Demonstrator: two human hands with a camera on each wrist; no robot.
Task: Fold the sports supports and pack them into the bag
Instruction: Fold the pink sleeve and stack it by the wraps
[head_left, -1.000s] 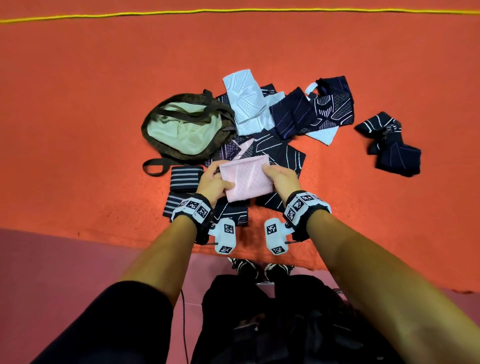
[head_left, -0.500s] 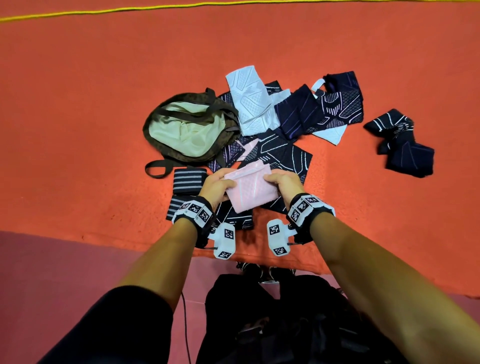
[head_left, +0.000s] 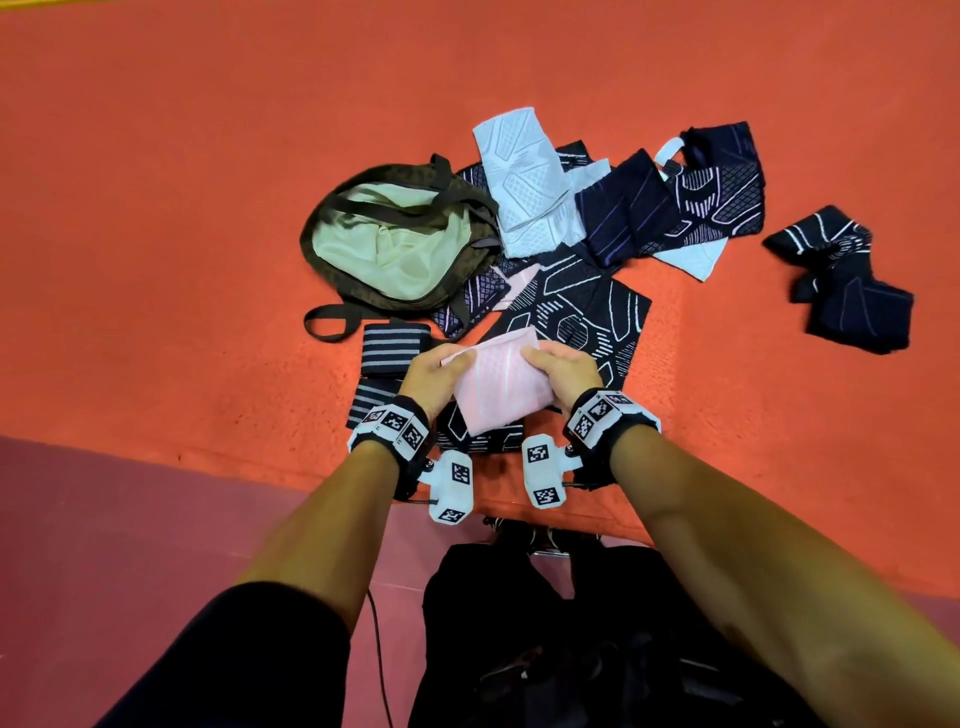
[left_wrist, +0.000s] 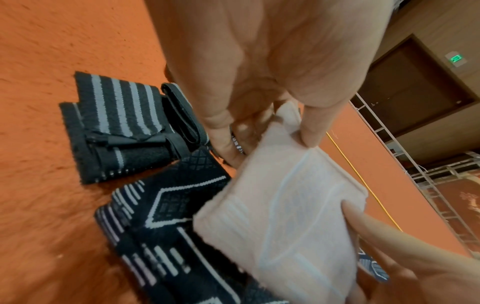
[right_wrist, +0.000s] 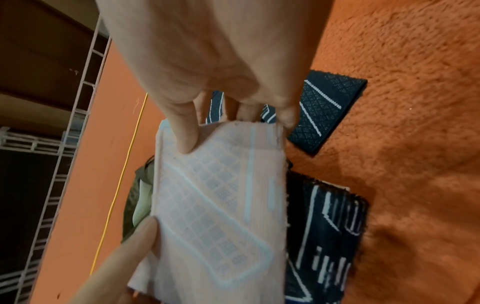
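Observation:
A folded pink support (head_left: 498, 387) (left_wrist: 280, 230) (right_wrist: 221, 205) is held up above the pile between both hands. My left hand (head_left: 439, 371) pinches its left edge, thumb on top (left_wrist: 306, 125). My right hand (head_left: 563, 366) pinches its right edge, thumb (right_wrist: 184, 131) pressing the top face. The olive bag (head_left: 395, 244) lies open to the upper left, its pale lining showing. Dark patterned supports (head_left: 576, 312) lie under the pink one. White supports (head_left: 524, 182) and navy ones (head_left: 675, 202) are heaped behind.
Two black supports with grey stripes (head_left: 392, 351) (left_wrist: 116, 121) lie left of my hands. A separate dark pair (head_left: 852, 291) sits far right on the orange carpet (head_left: 156, 208). The bag's strap loop (head_left: 327, 322) trails toward me. My legs are below, on a maroon floor strip (head_left: 104, 519).
Both hands have drawn the pink support a little closer to me and tilted it, its far edge rising. The pile and bag lie as before.

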